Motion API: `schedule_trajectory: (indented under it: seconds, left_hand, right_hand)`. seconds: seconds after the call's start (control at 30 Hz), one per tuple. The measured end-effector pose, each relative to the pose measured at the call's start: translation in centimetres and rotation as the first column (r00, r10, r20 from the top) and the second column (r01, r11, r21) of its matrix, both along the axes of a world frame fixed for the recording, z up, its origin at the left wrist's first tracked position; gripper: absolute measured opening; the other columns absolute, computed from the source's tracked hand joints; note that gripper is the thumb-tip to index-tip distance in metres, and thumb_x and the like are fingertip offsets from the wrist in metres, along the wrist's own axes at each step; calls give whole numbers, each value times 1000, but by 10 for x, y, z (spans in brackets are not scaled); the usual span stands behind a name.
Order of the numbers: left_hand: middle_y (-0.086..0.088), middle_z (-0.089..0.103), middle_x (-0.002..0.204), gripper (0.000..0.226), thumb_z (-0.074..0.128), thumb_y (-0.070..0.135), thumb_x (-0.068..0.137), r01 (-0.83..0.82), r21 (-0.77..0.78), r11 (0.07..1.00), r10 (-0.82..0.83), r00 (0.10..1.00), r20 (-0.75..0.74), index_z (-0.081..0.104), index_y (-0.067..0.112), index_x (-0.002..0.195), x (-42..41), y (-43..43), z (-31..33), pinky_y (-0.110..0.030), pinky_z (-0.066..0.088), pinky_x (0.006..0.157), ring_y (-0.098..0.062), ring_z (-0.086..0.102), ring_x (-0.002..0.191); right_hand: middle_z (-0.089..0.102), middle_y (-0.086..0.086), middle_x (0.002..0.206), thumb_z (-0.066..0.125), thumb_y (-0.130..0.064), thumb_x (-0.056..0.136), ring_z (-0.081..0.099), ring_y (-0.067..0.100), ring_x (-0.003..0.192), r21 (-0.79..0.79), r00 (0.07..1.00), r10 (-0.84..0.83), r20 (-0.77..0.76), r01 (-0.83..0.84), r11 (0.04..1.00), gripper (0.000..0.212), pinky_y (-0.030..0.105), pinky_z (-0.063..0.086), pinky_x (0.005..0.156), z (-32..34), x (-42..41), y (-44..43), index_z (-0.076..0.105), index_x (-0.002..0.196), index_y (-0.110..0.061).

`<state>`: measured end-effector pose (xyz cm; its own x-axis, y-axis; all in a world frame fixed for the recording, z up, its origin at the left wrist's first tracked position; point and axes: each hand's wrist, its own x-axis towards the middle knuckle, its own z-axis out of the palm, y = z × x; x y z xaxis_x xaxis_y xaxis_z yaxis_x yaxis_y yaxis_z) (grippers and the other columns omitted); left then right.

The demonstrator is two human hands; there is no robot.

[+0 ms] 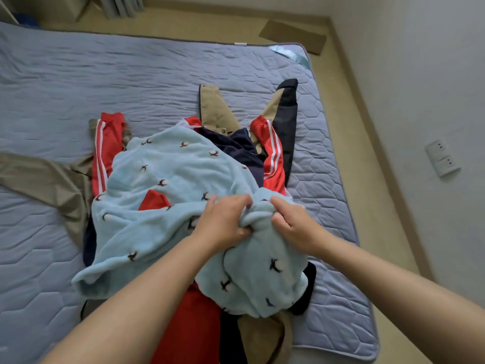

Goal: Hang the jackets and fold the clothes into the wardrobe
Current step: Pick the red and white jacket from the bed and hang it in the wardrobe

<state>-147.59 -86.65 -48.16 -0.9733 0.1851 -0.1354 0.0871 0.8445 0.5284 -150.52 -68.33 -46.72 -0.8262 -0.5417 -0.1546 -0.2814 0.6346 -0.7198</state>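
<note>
Count is showing: hands 2 – left hand [223, 222], right hand [291, 224] | light-blue fleece [168, 179] 1 | red striped jacket [273, 153] 1 | khaki-and-navy jacket [212, 106] 1 | mattress [78, 74] 1 | cardboard piece [292, 36] 1 | wall sockets [437, 149] 2

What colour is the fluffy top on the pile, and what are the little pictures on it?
The fluffy top is light blue with small dark birds, seen in the head view.

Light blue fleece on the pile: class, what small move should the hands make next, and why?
Probably lift the fleece clear: left hand and right hand both grip its bunched edge, and it lies on top of the red jacket.
</note>
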Motion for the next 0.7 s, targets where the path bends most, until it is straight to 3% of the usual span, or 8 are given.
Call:
schedule_trajectory:
  seconds: [0.07, 0.2, 0.3, 0.37, 0.43, 0.5, 0.6, 0.7]
  left_hand:
    - [8, 48, 74, 25, 62, 21, 71, 22, 5, 1000, -22, 999, -32, 39, 24, 79, 4, 4, 17, -33, 34, 63, -27, 54, 80]
    - [4, 43, 65, 23, 54, 7, 67, 148, -22, 989, -150, 978, -148, 35, 20, 70, 20, 6, 72, -31, 24, 52, -24, 40, 64]
    - [5, 42, 69, 24, 50, 1, 66, 229, -151, 962, -245, 964, -100, 34, 18, 71, 35, 6, 127, -32, 22, 52, -20, 37, 65]
    - [6, 38, 67, 30, 49, -2, 62, 189, -193, 963, -206, 976, -72, 30, 21, 67, 47, -3, 168, -33, 24, 54, -20, 36, 66]
    - [8, 34, 65, 39, 49, -5, 58, 117, -197, 974, -132, 989, -65, 23, 23, 62, 63, -16, 210, -33, 25, 55, -22, 37, 68]
    - [9, 35, 70, 39, 50, -5, 59, 50, -231, 972, -62, 997, -45, 25, 25, 64, 83, -27, 248, -32, 25, 53, -21, 39, 71]
    - [12, 46, 93, 34, 58, 3, 68, 13, -91, 996, -10, 999, 32, 47, 26, 90, 116, -32, 302, -33, 46, 75, -17, 49, 89]
    - [11, 50, 124, 69, 71, 18, 71, -84, 245, 966, 68, 995, 73, 40, 29, 132, 143, -15, 362, -18, 43, 93, -3, 49, 113]
  right_hand:
    - [48, -1, 70, 41, -33, 87, 41, 10, 64, 23, 1000, 23, 3, -23, 999, 10, 30, 30, 62, 12, -2, 14, 39, 82, -25]
    - [54, -12, 77, 69, -62, 63, 49, 2, 74, 268, 967, 177, 181, -222, 938, 46, 22, 39, 62, 57, -5, 44, 42, 96, -43]
    - [50, -12, 65, 69, -38, 69, 50, 15, 68, 570, 936, 323, 141, -344, 746, 21, 24, 39, 55, 102, -1, 45, 51, 73, -28]
    - [51, -7, 62, 64, -22, 76, 51, 19, 67, 593, 945, 303, 126, -317, 740, 15, 24, 36, 52, 145, 2, 49, 53, 67, -23]
    - [56, -4, 69, 62, -12, 81, 52, 14, 69, 342, 975, 154, 162, -201, 918, 10, 17, 37, 52, 194, 6, 56, 59, 75, -20]
    - [58, -1, 75, 64, -5, 83, 52, 9, 70, -2, 972, 36, 231, -37, 999, 9, 12, 40, 56, 249, 23, 54, 62, 83, -15]
    - [60, -5, 71, 63, 0, 83, 54, 2, 66, -304, 977, 60, 205, 5, 953, 11, 16, 44, 60, 327, 59, 30, 60, 84, -10]
    - [55, -2, 71, 64, -1, 82, 50, 6, 67, -401, 985, 134, 106, -81, 912, 12, 19, 42, 60, 400, 91, -5, 57, 84, -10]
